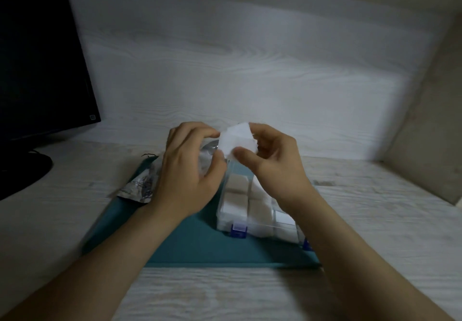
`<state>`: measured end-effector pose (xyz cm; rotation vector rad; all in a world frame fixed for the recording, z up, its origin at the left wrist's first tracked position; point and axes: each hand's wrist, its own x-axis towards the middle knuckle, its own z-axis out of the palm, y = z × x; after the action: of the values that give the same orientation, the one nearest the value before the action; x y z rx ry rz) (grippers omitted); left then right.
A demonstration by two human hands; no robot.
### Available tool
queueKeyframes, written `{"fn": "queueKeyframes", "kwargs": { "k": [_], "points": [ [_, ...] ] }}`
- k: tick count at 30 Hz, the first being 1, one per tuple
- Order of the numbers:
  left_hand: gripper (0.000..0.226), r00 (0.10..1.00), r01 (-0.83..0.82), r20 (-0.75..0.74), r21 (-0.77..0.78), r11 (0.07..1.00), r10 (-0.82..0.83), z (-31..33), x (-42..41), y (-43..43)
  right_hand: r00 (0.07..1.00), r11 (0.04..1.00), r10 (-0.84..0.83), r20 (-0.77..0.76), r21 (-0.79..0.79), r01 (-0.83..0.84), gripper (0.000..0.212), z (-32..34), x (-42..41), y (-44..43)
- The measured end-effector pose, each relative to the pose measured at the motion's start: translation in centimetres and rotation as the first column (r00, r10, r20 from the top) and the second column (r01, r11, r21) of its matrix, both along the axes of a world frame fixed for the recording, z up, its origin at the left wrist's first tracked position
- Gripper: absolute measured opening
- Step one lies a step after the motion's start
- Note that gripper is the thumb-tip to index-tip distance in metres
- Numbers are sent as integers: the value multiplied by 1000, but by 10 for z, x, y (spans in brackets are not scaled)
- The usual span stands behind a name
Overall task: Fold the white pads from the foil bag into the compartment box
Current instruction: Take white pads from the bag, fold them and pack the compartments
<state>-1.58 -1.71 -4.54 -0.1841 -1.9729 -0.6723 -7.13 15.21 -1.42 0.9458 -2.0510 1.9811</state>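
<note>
One white pad [237,138] between left hand [187,169] and right hand [272,162]; bag [140,187] print blurred.

Foil bag [140,185] mostly hidden behind the left hand [190,170], its print too blurred to read, right side of the compartment box [236,212] under the right hand [272,160], monitor [37,70] cut off at left.

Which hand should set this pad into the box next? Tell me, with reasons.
Right, probably. The right hand pinches the white pad between thumb and fingers, over the compartment box; the left hand holds only the pad's left edge and hangs over the foil bag, beside the box.
</note>
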Motion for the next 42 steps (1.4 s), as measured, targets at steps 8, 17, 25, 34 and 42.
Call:
{"fn": "queueKeyframes", "kwargs": {
  "k": [8,17,25,34,42],
  "points": [
    [17,880,283,96,680,677,-465,10,6,30,979,977,164,119,-155,-145,26,-10,2,5],
    [15,724,307,-41,913,269,-688,16,4,20,956,960,186,226,-251,-128,22,-13,-4,1],
    [16,738,287,-68,932,221,-672,15,1,14,972,985,148,185,-118,-127,35,-11,-7,8],
    [25,732,345,-14,870,352,-681,13,1,12,974,998,62,219,-38,-55,22,-11,-7,11],
    [20,777,315,-3,868,385,-629,13,-1,8,965,1000,3,261,21,-9,12,-9,-9,13]
  ]
}}
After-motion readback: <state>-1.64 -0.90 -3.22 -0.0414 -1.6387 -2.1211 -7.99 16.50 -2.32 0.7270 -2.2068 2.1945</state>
